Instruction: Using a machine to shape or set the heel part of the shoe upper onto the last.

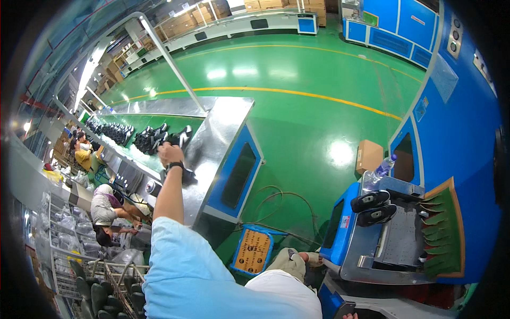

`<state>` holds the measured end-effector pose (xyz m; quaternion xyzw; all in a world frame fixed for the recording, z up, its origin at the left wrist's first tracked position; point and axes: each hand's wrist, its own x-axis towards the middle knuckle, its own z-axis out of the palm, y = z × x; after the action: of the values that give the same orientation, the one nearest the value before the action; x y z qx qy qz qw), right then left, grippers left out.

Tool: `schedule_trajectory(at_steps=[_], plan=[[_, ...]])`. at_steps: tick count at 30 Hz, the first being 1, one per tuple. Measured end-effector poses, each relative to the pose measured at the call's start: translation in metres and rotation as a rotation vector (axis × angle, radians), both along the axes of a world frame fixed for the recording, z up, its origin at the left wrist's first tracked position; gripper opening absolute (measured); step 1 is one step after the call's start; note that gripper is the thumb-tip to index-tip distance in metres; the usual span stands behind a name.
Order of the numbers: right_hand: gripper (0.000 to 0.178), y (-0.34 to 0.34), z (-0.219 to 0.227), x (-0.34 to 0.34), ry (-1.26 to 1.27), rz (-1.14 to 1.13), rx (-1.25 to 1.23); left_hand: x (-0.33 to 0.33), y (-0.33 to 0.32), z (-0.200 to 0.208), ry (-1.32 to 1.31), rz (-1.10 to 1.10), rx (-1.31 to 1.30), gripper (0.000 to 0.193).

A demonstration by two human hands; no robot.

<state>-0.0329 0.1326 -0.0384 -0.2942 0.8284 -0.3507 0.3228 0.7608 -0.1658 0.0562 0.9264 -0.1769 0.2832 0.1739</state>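
Note:
My left hand [171, 154] reaches out over the metal end of a conveyor line, its fingers curled closed among black-and-white shoes; whatever they hold is hidden. A black-and-white shoe [184, 136] sits just beyond the knuckles, and more dark shoes [150, 138] lie to the left on the belt. Beside my wrist, which wears a dark band, is another dark item [188, 176], partly covered. Only a sliver of my right hand [349, 316] shows at the bottom edge, next to a dark flat object [344, 309]; its fingers are mostly cut off.
Two black shoes [373, 207] rest on a blue-and-grey machine [340, 223] at right, near a plastic bottle [385, 166]. A cardboard box [369, 157] and a blue-framed stool [254, 251] stand on the green floor. A hose [276, 194] trails there. Co-workers [109, 212] sit left; racks hold shoe lasts [98, 297].

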Motion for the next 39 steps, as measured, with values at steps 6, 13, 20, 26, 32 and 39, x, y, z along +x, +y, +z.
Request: schedule_trajectory(at_steps=[6,13,20,26,32,39], plan=[[0.045,-0.021,0.096,-0.018,0.402,-0.068,-0.004,-0.219,-0.059,-0.167,0.483,-1.001,0.179,0.022],[0.034,-0.064,0.202,-0.109,1.359,-0.228,-0.232,-0.528,-0.007,-0.283,1.067,-1.849,0.972,0.027],[0.065,-0.073,0.190,-0.144,1.315,-0.326,0.168,-0.695,0.034,-0.247,0.988,-2.284,1.260,0.033],[0.069,-0.058,0.198,-0.149,1.185,-0.277,0.099,-0.728,0.038,-0.165,0.880,-2.476,1.710,0.042],[0.053,-0.023,0.246,-0.168,0.843,-0.078,-0.115,-0.754,0.100,-0.039,1.347,-2.415,2.679,0.049],[0.042,0.068,0.351,-0.142,0.277,-0.511,-0.490,-0.713,0.236,0.053,1.748,-0.924,3.965,0.075]])
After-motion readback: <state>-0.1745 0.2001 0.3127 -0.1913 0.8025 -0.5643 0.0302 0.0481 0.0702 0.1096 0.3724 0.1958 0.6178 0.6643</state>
